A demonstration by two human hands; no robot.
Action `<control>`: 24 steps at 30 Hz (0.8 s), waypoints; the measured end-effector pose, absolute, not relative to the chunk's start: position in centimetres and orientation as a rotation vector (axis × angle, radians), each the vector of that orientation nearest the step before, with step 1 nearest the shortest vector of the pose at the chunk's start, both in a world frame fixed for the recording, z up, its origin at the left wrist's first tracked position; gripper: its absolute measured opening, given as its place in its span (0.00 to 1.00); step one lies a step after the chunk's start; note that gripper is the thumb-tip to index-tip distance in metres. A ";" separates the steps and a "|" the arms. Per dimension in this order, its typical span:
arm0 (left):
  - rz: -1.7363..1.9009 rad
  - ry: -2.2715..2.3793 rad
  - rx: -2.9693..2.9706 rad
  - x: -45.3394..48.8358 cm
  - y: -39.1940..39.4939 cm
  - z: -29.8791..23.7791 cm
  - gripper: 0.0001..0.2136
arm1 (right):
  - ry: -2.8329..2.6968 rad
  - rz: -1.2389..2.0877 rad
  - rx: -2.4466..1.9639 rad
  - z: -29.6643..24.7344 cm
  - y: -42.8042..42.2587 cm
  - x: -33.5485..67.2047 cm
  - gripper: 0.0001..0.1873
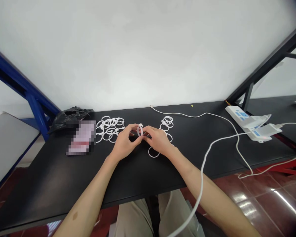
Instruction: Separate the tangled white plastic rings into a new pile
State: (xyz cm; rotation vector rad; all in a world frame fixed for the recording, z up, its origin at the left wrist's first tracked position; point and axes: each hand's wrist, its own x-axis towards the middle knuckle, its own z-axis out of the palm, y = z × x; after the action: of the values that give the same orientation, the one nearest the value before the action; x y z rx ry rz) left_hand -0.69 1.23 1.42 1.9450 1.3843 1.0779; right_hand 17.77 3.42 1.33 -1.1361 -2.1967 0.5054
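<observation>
My left hand point(124, 142) and my right hand point(160, 141) meet above the middle of the black table. Between their fingertips they pinch a thin white ring point(138, 131) with a small round knob at its top; it stands roughly upright. Left of my left hand lies a spread of several similar white rings point(111, 131), overlapping one another. A smaller group of white rings point(167, 123) lies just beyond my right hand, which partly covers some of them. One loose ring point(154, 157) rests nearer me, beneath my right wrist.
A blurred pinkish rectangular item point(82, 136) and a crumpled black plastic bag point(70, 118) lie on the table point(138, 177) at left. On the right sits a white power strip point(241, 118) with plugs. A white cable point(207, 153) crosses over my right forearm. A pale wall stands behind.
</observation>
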 end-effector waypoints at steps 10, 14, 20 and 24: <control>1.026 1.355 2.158 -0.4 1.1 1.7 0.18 | -1.868 0.799 -1.061 2.3 3.5 18.0 0.11; 0.986 1.312 2.179 -0.4 0.9 1.8 0.17 | -1.805 0.852 -1.071 2.2 3.6 17.7 0.11; 0.968 1.305 2.198 -0.3 0.9 1.6 0.17 | -1.825 0.862 -1.083 2.0 3.7 17.7 0.11; 1.085 1.506 2.217 -1.0 1.6 1.4 0.17 | -1.801 0.714 -1.220 1.9 4.5 18.7 0.12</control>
State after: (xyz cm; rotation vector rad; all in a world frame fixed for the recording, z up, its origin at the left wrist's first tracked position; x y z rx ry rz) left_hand -0.97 1.63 1.43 2.2173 1.5060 1.0849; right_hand 18.68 4.46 1.88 -1.2197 -1.8013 0.7145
